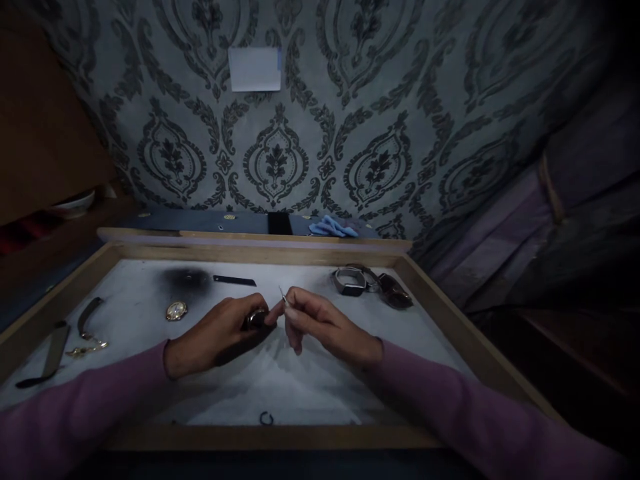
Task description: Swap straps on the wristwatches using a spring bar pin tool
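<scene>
The right hand (327, 325) pinches a thin metal tool (283, 294), the left hand (216, 332) curls its fingers around what looks like a watch (257, 320), and a loose pinch could let the tip slip.

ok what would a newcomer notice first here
Probably the bold patterned backdrop, filling the upper view. Below, over the tray, the left hand holds a dark shiny item beside the right hand, which pinches a slim tool. A gold-toned watch lies near the left hand.
</scene>
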Tool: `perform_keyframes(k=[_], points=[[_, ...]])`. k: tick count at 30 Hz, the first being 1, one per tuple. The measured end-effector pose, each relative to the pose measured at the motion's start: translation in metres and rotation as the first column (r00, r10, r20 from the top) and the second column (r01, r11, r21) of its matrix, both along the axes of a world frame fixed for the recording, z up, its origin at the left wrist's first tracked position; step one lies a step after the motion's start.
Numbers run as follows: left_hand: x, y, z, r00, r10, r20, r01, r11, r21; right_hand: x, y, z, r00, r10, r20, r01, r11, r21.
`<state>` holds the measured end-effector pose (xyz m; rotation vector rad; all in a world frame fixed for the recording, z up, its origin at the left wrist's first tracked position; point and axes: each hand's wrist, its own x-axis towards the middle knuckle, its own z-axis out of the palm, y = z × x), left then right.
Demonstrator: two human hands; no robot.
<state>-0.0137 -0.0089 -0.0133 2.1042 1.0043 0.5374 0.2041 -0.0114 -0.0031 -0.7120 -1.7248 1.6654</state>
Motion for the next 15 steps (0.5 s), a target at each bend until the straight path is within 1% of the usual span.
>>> perform_keyframes(k=[2,6,8,10,11,12,13,15], points=[[0.0,0.0012,-0.0001,1.0,0.002,-0.031,-0.001,1.0,0.021,0.0004,-0.0028,0.0024,0.998,0.036,0.056,-0.039,0.998,0.042],[-0.0001,-0.0007,0.0002,0.997,0.017,-0.079,-0.014,0.999,0.037,0.0017,-0.0058,0.004,0.997,-0.014,0.079,0.003,0.99,0.138],[0.0004,-0.0025,0.0008,0.994,0.022,-0.109,-0.014,0.998,0.069,0.0017,-0.0065,0.0038,0.992,0.032,0.122,-0.054,0.982,0.18],[0.0006,-0.0031,0.0023,0.99,0.021,-0.141,-0.008,0.996,0.092,0.002,-0.0063,0.0039,0.977,0.079,0.199,-0.127,0.962,0.24],[0.0005,-0.0026,0.0034,0.988,0.021,-0.155,-0.008,0.997,0.081,0.0024,-0.0056,0.004,0.97,0.078,0.229,-0.139,0.954,0.264],[0.0002,-0.0016,0.0048,0.987,0.017,-0.157,-0.009,0.999,0.05,0.0031,-0.0045,0.0043,0.969,0.055,0.241,-0.124,0.952,0.28],[-0.0003,-0.0003,0.0063,0.99,0.009,-0.138,-0.009,1.0,-0.002,0.004,-0.003,0.0046,0.972,0.022,0.235,-0.09,0.955,0.281],[-0.001,0.0029,0.0095,0.999,-0.009,-0.054,0.001,0.989,-0.145,0.0061,0.0003,0.0052,0.981,-0.04,0.19,-0.008,0.97,0.245]])
